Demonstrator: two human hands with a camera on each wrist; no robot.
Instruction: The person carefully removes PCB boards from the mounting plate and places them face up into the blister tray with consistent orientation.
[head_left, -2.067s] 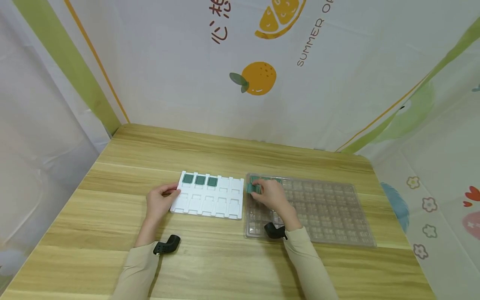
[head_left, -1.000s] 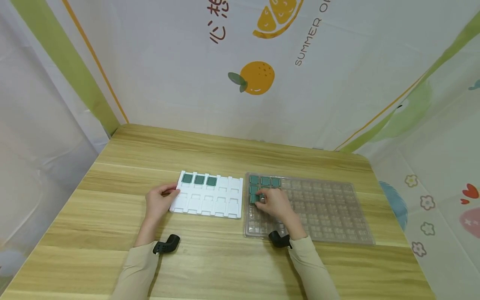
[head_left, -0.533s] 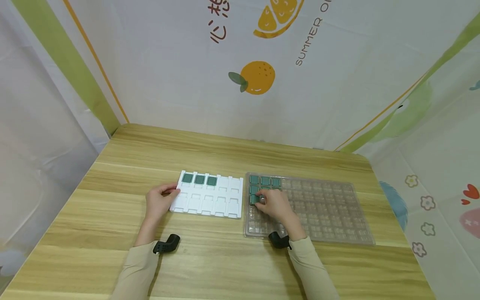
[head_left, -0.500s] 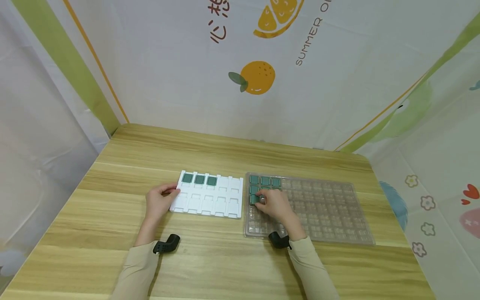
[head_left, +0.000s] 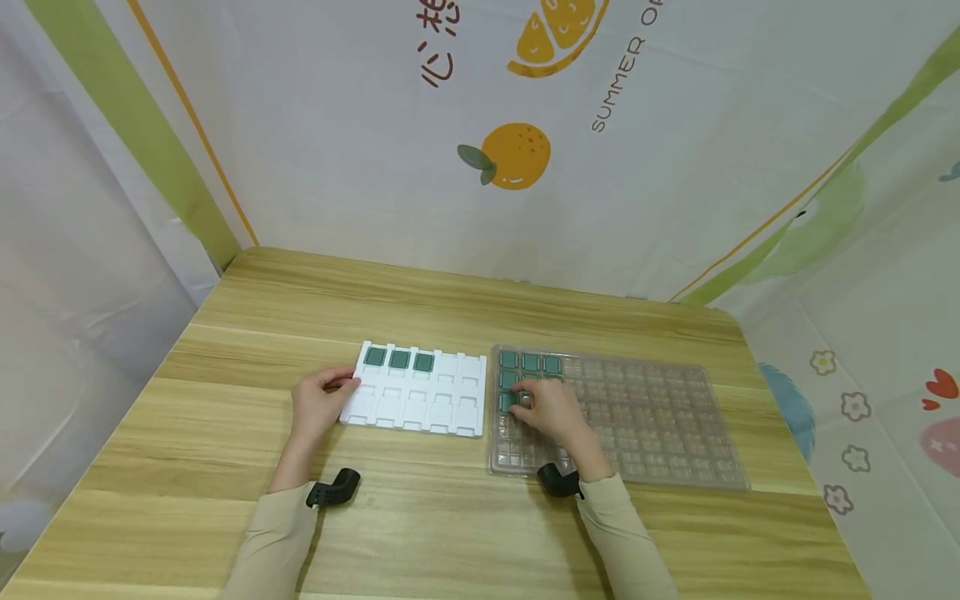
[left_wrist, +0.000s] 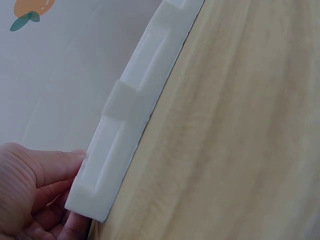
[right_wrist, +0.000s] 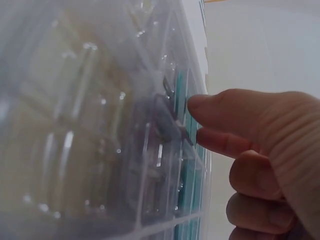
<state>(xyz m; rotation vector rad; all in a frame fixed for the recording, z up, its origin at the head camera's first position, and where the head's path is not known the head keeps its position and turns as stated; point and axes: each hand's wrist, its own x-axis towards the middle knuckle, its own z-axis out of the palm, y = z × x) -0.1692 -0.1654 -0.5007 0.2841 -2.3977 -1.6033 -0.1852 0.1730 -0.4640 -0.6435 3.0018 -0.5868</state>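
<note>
My left hand [head_left: 321, 405] grips the left edge of a white plastic tray [head_left: 468, 412], thumb on its rim [left_wrist: 90, 175] and fingers below. Three square green chips sit in that tray's back row, the nearest to the middle being a green chip [head_left: 423, 362]. Over a clear blister tray [head_left: 652, 425], my right hand [head_left: 551, 407] holds thumb and index finger at a green chip [head_left: 507, 402] in the third row of the leftmost column. More green chips fill the pockets behind it, some partly hidden by the hand. In the right wrist view the green chips [right_wrist: 190, 190] show edge-on through clear plastic.
Both trays lie side by side on a wooden table [head_left: 420, 517] with a narrow gap between them. A printed white curtain [head_left: 360, 167] hangs behind the table and on both sides. Black camera mounts [head_left: 335, 488] are worn on the wrists.
My right hand has moved slightly toward the table's front, bringing a green chip from above the second row into the third-row pocket, where it now lies flatter. The left hand stays put.
</note>
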